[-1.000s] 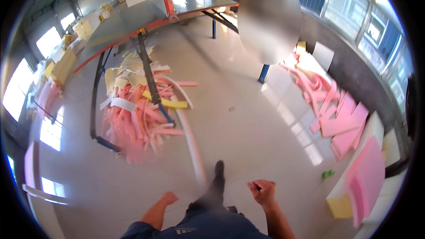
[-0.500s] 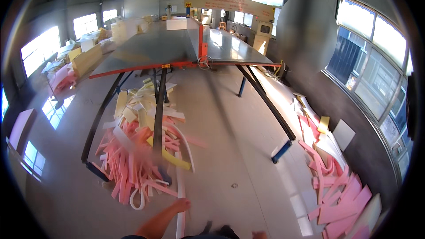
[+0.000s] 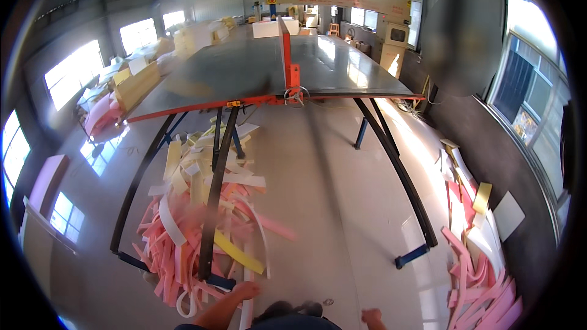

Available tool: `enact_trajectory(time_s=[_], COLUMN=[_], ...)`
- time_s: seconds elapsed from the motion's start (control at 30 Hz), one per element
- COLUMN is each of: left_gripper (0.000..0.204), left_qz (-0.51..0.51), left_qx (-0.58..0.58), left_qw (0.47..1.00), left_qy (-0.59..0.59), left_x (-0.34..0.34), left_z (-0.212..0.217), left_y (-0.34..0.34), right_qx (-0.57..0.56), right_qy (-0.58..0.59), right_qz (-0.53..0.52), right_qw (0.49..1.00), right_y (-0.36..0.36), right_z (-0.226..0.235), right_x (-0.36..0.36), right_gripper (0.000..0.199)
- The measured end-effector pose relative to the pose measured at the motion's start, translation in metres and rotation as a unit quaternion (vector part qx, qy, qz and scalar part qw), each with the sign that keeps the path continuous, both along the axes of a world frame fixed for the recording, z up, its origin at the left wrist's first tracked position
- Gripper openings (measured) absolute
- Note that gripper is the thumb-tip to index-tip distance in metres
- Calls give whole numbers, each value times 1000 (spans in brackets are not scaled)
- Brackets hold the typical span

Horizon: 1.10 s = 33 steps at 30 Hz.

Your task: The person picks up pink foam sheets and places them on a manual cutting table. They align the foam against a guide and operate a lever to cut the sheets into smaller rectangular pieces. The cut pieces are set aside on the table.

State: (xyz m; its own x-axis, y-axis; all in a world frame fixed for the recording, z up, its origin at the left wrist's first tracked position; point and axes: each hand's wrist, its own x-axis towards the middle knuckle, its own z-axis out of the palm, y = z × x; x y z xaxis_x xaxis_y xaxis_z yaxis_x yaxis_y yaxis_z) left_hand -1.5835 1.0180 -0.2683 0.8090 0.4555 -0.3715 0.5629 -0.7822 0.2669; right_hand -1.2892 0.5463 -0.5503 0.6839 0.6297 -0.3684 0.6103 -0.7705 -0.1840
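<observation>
At the lower middle, my left hand (image 3: 246, 290) is closed around a long, narrow pale foam strip (image 3: 246, 316). The strip runs down below the hand, and its far part lies by the scrap pile. My right hand (image 3: 371, 316) hangs low at the right of my body, fingers curled, with nothing visible in it. Just ahead to the left is a heap of pink, white and yellow foam offcuts (image 3: 177, 256), spread under and around the table legs. A curved yellow strip (image 3: 238, 253) lies on its near right side.
A large dark-topped machine table (image 3: 342, 70) with red edging and an upright red fence (image 3: 285, 55) stands ahead. Its black legs (image 3: 397, 171) splay toward me. More foam offcuts (image 3: 477, 250) lie along the right wall. Foam blocks (image 3: 137, 85) are stacked at the far left.
The table and scrap heap appear larger and nearer, and the view has shifted slightly. My left hand stays on the strip; my right hand has come further into view.
</observation>
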Motion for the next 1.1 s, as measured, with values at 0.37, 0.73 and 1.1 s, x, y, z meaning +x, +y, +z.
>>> enact_trajectory(time_s=[0.37,0.73,1.1], left_gripper=[18,25,38], left_qz=[-153,276,-86], left_qx=[165,63,201], left_qw=[934,942,800], left_qy=[279,-183,-558], left_x=[9,420,921], left_z=[-42,298,691], left_y=[272,583,796], right_qx=[311,39,351], right_qy=[32,66,-208], right_qz=[-194,-4,-197], right_qw=[930,997,891], right_y=[419,625,1058], right_z=[173,208,348], right_x=[364,503,998], right_gripper=[20,38,25])
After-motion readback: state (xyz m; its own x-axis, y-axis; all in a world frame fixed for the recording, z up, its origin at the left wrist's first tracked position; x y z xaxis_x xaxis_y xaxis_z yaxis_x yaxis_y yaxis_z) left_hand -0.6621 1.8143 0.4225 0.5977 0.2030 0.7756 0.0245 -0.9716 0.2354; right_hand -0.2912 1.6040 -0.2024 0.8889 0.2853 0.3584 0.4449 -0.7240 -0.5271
